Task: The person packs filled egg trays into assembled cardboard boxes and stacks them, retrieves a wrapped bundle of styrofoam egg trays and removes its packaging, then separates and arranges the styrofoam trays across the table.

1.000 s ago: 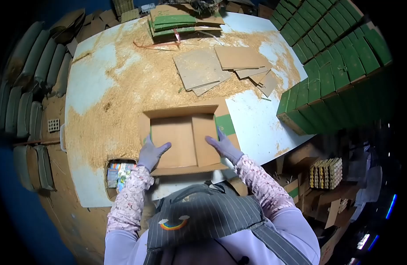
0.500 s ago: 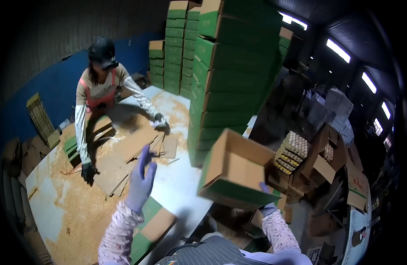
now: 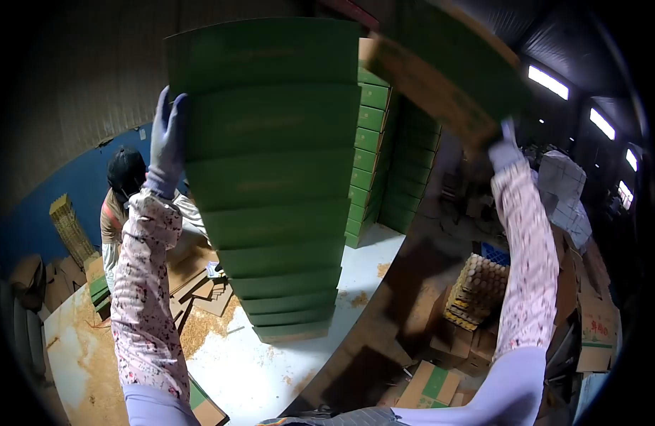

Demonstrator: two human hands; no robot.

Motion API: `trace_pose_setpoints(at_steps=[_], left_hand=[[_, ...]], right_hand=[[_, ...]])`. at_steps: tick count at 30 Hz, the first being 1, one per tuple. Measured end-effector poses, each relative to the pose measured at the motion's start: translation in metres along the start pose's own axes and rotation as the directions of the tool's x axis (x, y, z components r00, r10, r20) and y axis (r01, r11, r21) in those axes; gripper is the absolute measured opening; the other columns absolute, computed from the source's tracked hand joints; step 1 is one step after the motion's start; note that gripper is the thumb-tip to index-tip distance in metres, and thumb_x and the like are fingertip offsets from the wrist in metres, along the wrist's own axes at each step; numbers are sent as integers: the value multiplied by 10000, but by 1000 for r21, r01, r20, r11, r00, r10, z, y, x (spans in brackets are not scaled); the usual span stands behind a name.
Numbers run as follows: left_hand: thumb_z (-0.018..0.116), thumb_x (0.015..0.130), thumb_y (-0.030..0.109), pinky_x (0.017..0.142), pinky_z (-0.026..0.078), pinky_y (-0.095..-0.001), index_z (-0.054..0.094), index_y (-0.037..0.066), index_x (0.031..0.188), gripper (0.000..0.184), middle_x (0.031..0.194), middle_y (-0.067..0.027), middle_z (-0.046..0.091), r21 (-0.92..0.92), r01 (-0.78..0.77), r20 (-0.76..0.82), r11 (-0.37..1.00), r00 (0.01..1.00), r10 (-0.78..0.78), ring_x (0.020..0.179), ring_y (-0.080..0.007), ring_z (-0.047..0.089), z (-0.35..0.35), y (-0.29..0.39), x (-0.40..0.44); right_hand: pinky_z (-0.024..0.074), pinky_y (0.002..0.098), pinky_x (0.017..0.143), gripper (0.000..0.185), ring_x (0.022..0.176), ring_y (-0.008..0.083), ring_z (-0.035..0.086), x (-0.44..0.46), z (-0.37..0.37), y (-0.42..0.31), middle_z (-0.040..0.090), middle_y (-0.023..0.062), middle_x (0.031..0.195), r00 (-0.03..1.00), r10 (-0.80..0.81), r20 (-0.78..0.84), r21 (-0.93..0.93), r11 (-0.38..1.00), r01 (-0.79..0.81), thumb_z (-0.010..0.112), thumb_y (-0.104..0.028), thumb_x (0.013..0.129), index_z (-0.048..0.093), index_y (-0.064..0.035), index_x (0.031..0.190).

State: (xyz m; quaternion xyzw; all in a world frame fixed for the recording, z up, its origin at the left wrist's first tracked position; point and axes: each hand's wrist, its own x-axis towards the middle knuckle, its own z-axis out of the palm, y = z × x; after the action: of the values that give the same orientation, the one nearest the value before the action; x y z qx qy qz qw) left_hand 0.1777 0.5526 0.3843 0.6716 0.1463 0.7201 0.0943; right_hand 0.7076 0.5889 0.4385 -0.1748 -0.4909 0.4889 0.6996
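Note:
A tall stack of green boxes [image 3: 270,170] stands on the white table in front of me. My left hand [image 3: 168,138], in a pale purple glove, lies flat against the left side of the stack near its top, fingers stretched upward. Raised at the upper right, my right hand [image 3: 507,145] holds a green and brown cardboard box [image 3: 448,71] by its lower right corner. That box is tilted, blurred and apart from the stack. Most of my right fingers are hidden behind it.
A co-worker [image 3: 121,184] in a dark cap is at the left behind the table [image 3: 270,376]. More green boxes [image 3: 370,149] are stacked behind. Egg trays [image 3: 476,287] and cartons [image 3: 430,383] stand on the lower right. Cardboard sheets [image 3: 203,291] lie left of the stack.
The held box has risen from low on the right to the height of the stack's top. My left hand has moved up onto the stack's side, and the view has shifted.

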Motion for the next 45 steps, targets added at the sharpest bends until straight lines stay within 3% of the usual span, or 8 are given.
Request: trace_pose_setpoints(at_steps=[11,16,19,26,31,36,40,45], left_hand=[[414,1023,228,874,468,-244,477,40,1283,327,1169,-48,546,-174,144,30,974,990,-141,1016,-108,538,-34,1,-5],[348,1042,249,1016,398,-290,369,15,1402,430,1288,-53,493,-665,298,469,685,880,73,1143,-140,490,-25,-9,3],[436,1016,251,878,472,-248,417,31,1366,414,1107,-32,573,-102,27,5,994,1000,-26,1003,-89,542,11,25,-7],[402,1008,401,985,420,-322,390,35,1386,526,1279,-95,510,-235,359,4,903,930,-368,1157,-203,502,-35,4,-54],[457,965,443,946,461,-375,418,61,1345,540,1274,-105,515,-406,874,132,265,343,-930,1124,-230,529,-81,-139,-329],[530,924,418,880,519,-424,428,124,1340,520,1263,-94,534,-294,838,546,-459,-247,-800,1107,-218,543,-32,-142,-526],[642,818,349,902,486,-513,450,106,1308,580,1249,-111,532,281,851,630,444,185,-754,1132,-274,525,3,-155,-603],[753,731,367,1004,389,-476,296,63,1383,852,1313,-132,476,243,874,479,421,269,-836,1178,-277,472,106,-152,-611]], right_hand=[[522,400,861,500,1000,216,612,63,185,64,617,60,1131,886,421,194,-671,716,-193,433,-516,956,523,-116,1242],[488,385,919,630,1111,234,559,23,190,116,549,100,1256,933,24,359,-168,985,39,431,-583,935,466,-95,1332],[490,378,914,638,1107,234,561,17,195,115,557,99,1248,972,44,231,65,996,-60,424,-584,939,472,-81,1330],[491,373,904,638,1085,232,564,-35,92,60,565,100,1224,994,-10,111,-61,998,17,425,-586,938,479,-78,1320],[492,370,896,638,1069,231,567,-245,-85,75,571,100,1206,929,44,-368,-177,977,-116,425,-587,937,483,-75,1313],[493,367,889,639,1054,230,570,-492,-184,103,577,101,1189,550,38,-834,-99,971,-217,426,-589,936,488,-72,1306],[493,365,883,639,1041,229,572,-599,-209,100,581,102,1175,292,-62,-954,-110,983,-150,427,-590,936,492,-70,1301],[494,362,876,639,1026,228,574,-572,-253,92,587,102,1158,274,-133,-952,-166,981,-101,427,-591,935,497,-67,1294]])
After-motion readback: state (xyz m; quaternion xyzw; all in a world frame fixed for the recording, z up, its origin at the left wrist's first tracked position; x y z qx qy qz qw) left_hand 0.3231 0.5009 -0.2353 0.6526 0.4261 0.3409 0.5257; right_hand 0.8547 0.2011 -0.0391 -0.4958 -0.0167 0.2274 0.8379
